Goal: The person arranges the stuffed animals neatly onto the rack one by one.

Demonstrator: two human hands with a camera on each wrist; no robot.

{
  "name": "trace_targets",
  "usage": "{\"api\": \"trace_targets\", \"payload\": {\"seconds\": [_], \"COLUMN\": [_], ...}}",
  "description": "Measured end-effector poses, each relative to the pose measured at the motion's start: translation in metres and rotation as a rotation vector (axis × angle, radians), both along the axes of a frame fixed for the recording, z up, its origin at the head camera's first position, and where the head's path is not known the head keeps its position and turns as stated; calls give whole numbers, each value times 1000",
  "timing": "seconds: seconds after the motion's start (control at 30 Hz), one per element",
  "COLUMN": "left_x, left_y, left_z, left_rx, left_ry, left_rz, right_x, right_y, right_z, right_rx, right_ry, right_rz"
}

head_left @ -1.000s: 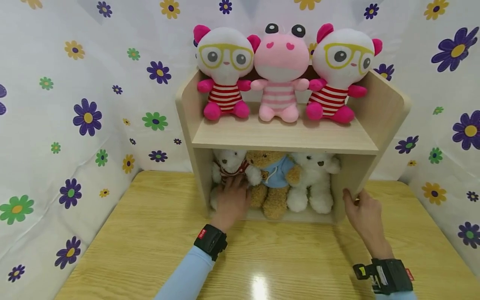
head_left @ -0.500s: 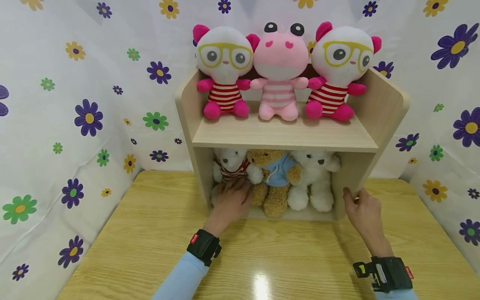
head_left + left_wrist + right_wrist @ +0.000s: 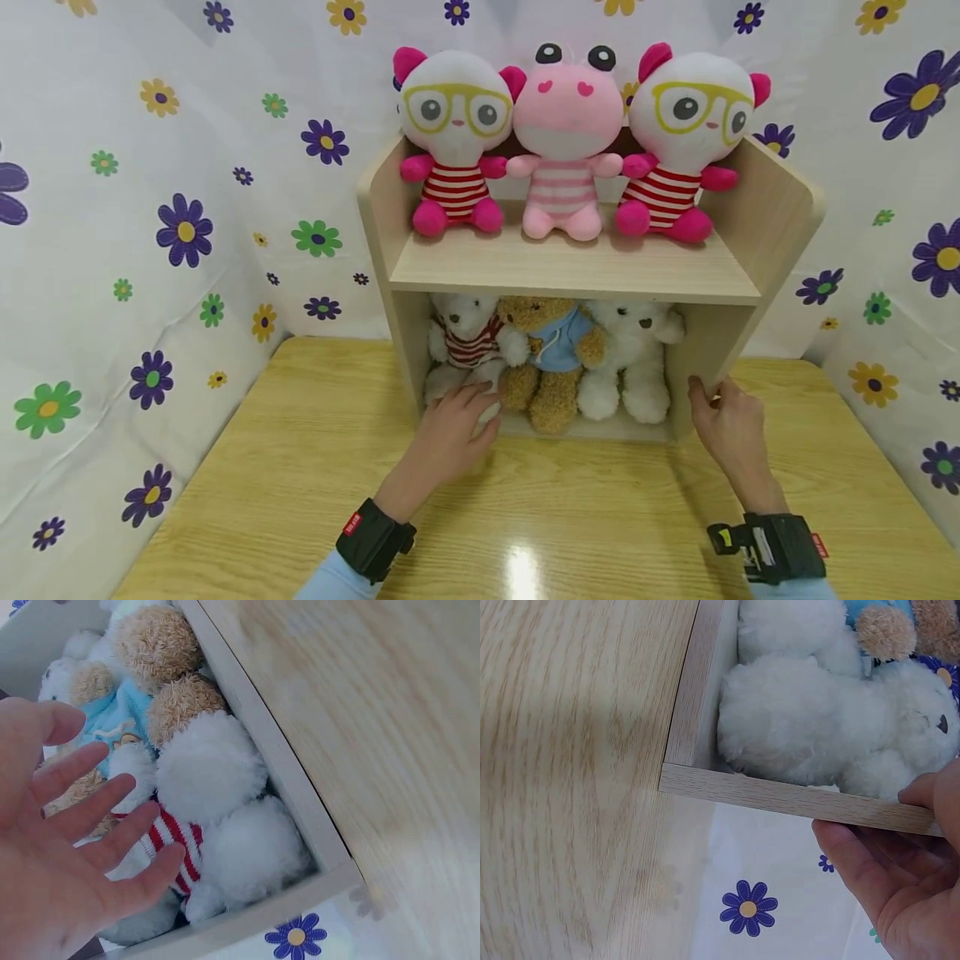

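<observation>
My left hand (image 3: 450,433) is in front of the lower compartment of a pale wooden shelf (image 3: 577,279), fingers spread and fairly straight, overlapping the legs of a white teddy bear in a red-striped top (image 3: 472,346). In the left wrist view its palm (image 3: 67,862) holds nothing. My right hand (image 3: 731,429) grips the shelf's right side panel low down; the right wrist view shows thumb and fingers on either face of that panel (image 3: 795,801). Beside the striped bear sit a brown teddy bear in a blue hoodie (image 3: 558,346) and a plain white teddy bear (image 3: 630,367).
On the upper board sit two panda plush toys with yellow glasses, one left (image 3: 457,142) and one right (image 3: 678,150), flanking a pink plush toy (image 3: 562,158). The shelf stands on a wooden table (image 3: 322,458) against a flower-print cloth (image 3: 247,75).
My left hand has drawn back from the striped bear towards the front left, and its fingers have spread; more of the bear's legs shows. My right hand stays on the panel.
</observation>
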State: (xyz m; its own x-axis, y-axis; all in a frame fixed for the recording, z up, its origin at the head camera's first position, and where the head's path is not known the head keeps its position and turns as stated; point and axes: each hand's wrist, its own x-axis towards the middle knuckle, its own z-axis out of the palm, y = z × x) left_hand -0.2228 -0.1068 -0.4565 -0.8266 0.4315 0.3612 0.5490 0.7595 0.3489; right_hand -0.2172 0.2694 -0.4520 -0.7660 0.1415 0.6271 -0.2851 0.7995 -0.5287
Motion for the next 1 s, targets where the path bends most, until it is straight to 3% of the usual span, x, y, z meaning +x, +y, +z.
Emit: {"api": "trace_targets", "payload": {"seconds": [0.17, 0.3, 0.47, 0.67, 0.87, 1.0], "left_x": [17, 31, 46, 63, 71, 72], "left_y": [-16, -32, -54, -82, -100, -104], "left_z": [0, 0, 2, 1, -5, -7], "left_rx": [1, 14, -8, -11, -18, -24], "left_ry": [17, 6, -29, -21, -4, 4], "left_rz": [-24, -7, 79, 199, 264, 285], "right_x": [0, 0, -1, -4, -3, 4], "right_y": [-1, -1, 0, -2, -2, -1], "right_z": [-2, -2, -5, -8, -8, -9], "right_rx": [8, -2, -6, 4, 26, 29], "right_ry": [-1, -30, -31, -52, -69, -149], "right_rz": [5, 0, -15, 1, 30, 56]}}
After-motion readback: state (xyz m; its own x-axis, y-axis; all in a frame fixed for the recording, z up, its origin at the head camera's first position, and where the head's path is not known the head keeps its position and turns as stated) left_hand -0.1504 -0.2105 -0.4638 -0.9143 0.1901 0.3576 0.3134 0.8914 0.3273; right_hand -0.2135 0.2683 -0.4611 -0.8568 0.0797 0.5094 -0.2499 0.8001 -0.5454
